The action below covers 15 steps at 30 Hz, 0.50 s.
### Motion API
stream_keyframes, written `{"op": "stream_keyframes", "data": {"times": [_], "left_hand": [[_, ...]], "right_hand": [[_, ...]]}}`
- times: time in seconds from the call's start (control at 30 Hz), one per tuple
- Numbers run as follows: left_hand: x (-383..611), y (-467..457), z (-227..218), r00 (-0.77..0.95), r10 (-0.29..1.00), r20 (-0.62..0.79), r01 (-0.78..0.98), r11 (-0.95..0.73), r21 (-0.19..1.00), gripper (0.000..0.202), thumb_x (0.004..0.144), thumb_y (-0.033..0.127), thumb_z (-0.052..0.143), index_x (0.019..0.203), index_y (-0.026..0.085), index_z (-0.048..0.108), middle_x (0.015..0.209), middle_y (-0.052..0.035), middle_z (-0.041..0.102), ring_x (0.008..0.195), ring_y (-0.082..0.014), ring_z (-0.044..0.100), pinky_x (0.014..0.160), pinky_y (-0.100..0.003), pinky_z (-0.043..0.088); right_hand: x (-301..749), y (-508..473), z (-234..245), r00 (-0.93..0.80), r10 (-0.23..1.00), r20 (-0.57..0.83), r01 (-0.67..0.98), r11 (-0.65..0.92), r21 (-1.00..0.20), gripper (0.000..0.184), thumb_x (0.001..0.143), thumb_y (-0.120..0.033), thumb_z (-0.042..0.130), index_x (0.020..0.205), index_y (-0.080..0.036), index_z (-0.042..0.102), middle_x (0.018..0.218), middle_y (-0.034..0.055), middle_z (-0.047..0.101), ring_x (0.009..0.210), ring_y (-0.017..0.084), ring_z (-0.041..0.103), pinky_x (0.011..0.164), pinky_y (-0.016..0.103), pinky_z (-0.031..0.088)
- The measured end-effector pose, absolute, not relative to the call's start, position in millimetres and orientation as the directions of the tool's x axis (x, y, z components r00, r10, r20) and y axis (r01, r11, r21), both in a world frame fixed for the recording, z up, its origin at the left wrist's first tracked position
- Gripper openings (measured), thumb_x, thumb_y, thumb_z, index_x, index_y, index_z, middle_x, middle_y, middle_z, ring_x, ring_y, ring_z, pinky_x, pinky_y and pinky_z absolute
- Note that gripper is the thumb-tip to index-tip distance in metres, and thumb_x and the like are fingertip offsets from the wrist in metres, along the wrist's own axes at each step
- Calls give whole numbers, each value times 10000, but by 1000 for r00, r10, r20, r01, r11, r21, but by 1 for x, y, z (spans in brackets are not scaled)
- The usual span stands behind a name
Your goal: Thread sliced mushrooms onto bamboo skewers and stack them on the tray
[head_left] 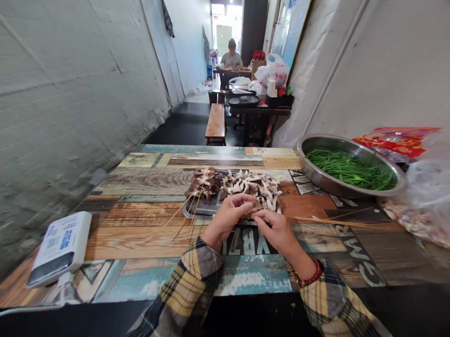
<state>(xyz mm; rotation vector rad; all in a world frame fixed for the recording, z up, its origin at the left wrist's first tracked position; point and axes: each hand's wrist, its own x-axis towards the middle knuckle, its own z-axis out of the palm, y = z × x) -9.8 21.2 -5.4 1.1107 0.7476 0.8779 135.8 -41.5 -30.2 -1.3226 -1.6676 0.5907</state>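
My left hand (pixel 228 217) and my right hand (pixel 275 229) meet at the near edge of a metal tray (pixel 198 211) heaped with mushroom pieces (pixel 246 186). Both hands are closed in a pinch around a mushroom piece (pixel 253 208) held between them. Several mushrooms threaded on bamboo skewers (pixel 189 211) lie on the left part of the tray, their sticks pointing toward me. A loose skewer (pixel 330 222) lies on the table just right of my right hand.
A steel basin (pixel 323 181) of green stalks stands at the right, with plastic bags (pixel 428 197) beside it. A white device (pixel 59 245) sits at the near left. A wall runs along the left. Further off are a bench (pixel 216 121), more tables, and a seated person (pixel 232 57).
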Motion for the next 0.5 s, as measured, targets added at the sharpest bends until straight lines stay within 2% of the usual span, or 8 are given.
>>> {"op": "stream_keyframes", "data": {"times": [0.17, 0.27, 0.4, 0.5], "left_hand": [[-10, 24, -7, 360, 932, -53, -291, 166, 942, 314, 585, 234, 783, 864, 115, 704, 582, 25, 565, 494, -40, 450, 479, -164, 306], [-11, 28, -8, 284, 958, -46, -346, 147, 927, 330, 580, 211, 776, 889, 120, 703, 615, 22, 582, 503, -39, 460, 475, -160, 316], [-16, 35, -6, 95, 991, -95, -485, 130, 865, 396, 591, 200, 745, 974, 131, 674, 692, 13, 615, 493, -35, 454, 467, -165, 342], [-18, 35, -2, 76, 989, -127, -551, 148, 821, 469, 590, 157, 713, 1052, 147, 636, 696, 33, 594, 508, -38, 473, 481, -167, 372]], "right_hand": [[136, -41, -30, -33, 928, 372, 547, 328, -770, 185, 863, -213, 519, 808, -165, 689, 670, 22, 687, 590, 143, 611, 543, 220, 419], [136, -41, -30, -45, 925, 378, 558, 337, -758, 188, 869, -212, 523, 800, -167, 691, 673, 20, 687, 608, 143, 615, 559, 219, 424], [135, -42, -29, -50, 920, 388, 562, 347, -750, 198, 866, -230, 538, 753, -166, 687, 633, 13, 664, 578, 135, 596, 548, 218, 414], [136, -43, -27, 13, 922, 386, 536, 320, -782, 204, 868, -241, 528, 772, -163, 690, 653, 22, 676, 576, 137, 599, 544, 222, 420]]}}
